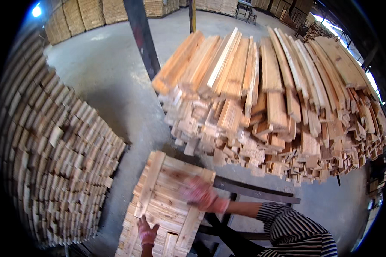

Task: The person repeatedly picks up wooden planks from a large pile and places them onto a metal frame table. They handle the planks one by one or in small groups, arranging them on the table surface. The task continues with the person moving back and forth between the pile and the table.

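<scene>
Under both flat-pressed hands (146,233) (200,195), wooden slats (167,197), long axes up-right toward lumber heap (278,103).

a small board stack (167,201) lies before the big plank pile (274,107), stacked wall (51,162) at left.

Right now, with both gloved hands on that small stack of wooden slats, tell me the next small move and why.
Probably square up the top layer. The right hand lies flat on the small stack, blurred as if moving, and the left hand touches its near edge. The top slat sits slightly skewed, with uneven ends. Nudging them flush looks sensible before taking more from the big loose pile.
</scene>
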`<action>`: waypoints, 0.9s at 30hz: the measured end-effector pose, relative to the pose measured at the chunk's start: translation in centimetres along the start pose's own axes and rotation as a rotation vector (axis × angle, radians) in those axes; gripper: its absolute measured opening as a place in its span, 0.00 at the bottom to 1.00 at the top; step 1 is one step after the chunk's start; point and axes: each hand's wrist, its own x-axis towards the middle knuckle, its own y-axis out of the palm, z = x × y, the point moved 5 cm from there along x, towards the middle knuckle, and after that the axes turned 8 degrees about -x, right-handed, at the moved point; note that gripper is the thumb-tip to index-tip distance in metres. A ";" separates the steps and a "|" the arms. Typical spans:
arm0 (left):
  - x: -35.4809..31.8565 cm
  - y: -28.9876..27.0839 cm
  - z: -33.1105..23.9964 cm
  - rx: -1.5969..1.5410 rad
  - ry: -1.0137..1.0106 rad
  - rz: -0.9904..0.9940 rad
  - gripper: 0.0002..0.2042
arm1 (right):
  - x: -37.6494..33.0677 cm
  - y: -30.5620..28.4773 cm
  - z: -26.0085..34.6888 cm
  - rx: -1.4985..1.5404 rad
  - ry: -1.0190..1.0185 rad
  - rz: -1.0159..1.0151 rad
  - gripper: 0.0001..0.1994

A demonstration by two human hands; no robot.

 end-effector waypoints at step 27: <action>36.0 -14.3 -68.2 -0.287 0.291 0.142 0.29 | 13.1 -27.9 -28.5 -0.416 0.871 -0.333 0.25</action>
